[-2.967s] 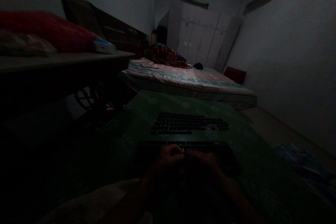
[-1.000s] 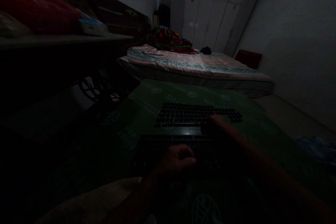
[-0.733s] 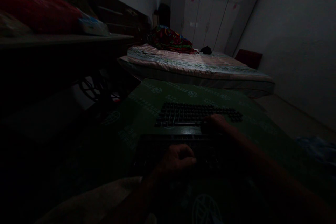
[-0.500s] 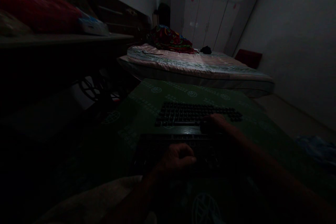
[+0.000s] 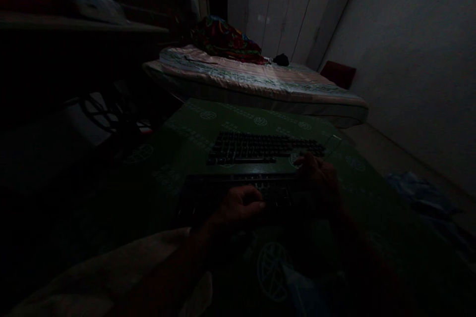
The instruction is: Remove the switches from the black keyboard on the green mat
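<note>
Now my right hand (image 5: 318,173), curled round a thin pale wire loop (image 5: 333,137), has turned aside, apparently done with the loose black plastic keycaps (image 5: 251,146) beyond the long black keyboard (image 5: 273,192); left hand (image 5: 240,203) half-curled on it, hold unclear.

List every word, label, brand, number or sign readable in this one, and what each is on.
No text can be quoted.
Green table: rows of white lettering and round emblems, too blurred and dark.
Loose keys: any legends too small.
Keyboard: nothing legible.
Packet: any print too blurred.
</note>
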### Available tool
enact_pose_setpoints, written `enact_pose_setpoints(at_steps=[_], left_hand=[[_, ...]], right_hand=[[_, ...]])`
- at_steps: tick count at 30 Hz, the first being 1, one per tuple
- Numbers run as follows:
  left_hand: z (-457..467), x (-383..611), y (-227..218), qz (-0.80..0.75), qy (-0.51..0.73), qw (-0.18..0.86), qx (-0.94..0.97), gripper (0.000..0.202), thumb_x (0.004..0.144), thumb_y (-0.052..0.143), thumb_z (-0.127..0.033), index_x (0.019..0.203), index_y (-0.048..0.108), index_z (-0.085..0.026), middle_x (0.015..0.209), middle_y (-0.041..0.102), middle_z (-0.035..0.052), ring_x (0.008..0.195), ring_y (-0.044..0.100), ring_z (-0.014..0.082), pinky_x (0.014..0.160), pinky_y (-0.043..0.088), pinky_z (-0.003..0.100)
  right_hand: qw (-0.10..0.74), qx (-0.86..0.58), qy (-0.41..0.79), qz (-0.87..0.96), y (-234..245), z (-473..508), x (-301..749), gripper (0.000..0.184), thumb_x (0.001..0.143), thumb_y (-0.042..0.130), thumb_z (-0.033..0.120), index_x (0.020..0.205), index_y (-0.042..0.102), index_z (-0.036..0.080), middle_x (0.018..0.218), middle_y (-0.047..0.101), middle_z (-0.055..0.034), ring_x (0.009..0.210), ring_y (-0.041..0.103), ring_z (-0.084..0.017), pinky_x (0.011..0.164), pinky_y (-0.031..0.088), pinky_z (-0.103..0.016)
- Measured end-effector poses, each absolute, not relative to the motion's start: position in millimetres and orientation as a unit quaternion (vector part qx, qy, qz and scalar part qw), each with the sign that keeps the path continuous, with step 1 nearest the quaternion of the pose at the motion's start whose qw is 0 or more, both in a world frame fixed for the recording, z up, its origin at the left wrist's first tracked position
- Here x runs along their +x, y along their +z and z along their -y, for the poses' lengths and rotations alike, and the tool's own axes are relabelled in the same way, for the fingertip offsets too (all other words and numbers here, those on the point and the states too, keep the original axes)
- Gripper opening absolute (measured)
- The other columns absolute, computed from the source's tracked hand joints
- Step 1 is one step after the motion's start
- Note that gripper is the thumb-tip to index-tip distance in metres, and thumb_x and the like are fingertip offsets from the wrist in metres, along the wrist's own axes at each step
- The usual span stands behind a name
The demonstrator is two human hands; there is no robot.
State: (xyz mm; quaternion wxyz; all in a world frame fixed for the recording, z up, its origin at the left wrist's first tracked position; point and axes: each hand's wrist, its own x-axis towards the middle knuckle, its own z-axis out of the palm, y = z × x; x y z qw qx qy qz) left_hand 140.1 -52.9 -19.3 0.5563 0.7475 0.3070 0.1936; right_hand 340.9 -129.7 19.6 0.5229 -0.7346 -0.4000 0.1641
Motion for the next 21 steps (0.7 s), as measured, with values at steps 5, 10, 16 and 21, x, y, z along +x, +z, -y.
enact_pose_setpoints(at_steps=[5, 10, 16, 21], left_hand=[[64.3, 147.6, -20.0, -0.277, 0.211, 0.441, 0.827, 0.013, 0.071, 0.055, -0.025, 0.078, 0.063, -0.017, 0.076, 0.062, 0.0011, 0.072, 0.056, 0.0146, 0.067, 0.042, 0.025], [70.8, 158.3, -22.9, -0.213, 0.225, 0.308, 0.899, 0.013, 0.075, 0.050, -0.018, 0.081, 0.061, -0.017, 0.085, 0.060, 0.0042, 0.082, 0.055, 0.0162, 0.075, 0.043, 0.028], [74.4, 172.0, -29.7, -0.196, 0.194, 0.227, 0.934, 0.009, 0.074, 0.055, -0.020, 0.076, 0.062, -0.015, 0.093, 0.057, 0.0072, 0.088, 0.051, 0.0193, 0.076, 0.043, 0.032], [77.3, 177.1, -32.4, -0.192, 0.165, 0.190, 0.949, 0.011, 0.073, 0.054, -0.020, 0.076, 0.064, -0.015, 0.096, 0.056, 0.0078, 0.088, 0.048, 0.0204, 0.075, 0.042, 0.034]], right_hand=[[0.560, -0.723, 0.214, 0.343, -0.2, 149.3, 316.5, 0.053, 0.067, 0.051, 0.068, 0.062, 0.057, 0.016, 0.050, 0.055, -0.0002, 0.042, 0.048, -0.010, 0.038, 0.036, -0.020], [0.544, -0.719, 0.229, 0.368, -16.3, 152.4, 309.8, 0.045, 0.073, 0.051, 0.061, 0.058, 0.055, 0.018, 0.050, 0.055, 0.0013, 0.045, 0.049, -0.011, 0.041, 0.037, -0.020], [0.545, -0.708, 0.272, 0.357, -21.6, 153.6, 305.9, 0.043, 0.076, 0.050, 0.057, 0.058, 0.053, 0.018, 0.050, 0.052, 0.0024, 0.045, 0.046, -0.010, 0.042, 0.037, -0.020], [0.534, -0.713, 0.270, 0.365, -30.1, 151.2, 307.4, 0.043, 0.078, 0.049, 0.057, 0.060, 0.053, 0.018, 0.051, 0.051, 0.0026, 0.046, 0.046, -0.010, 0.043, 0.036, -0.020]])
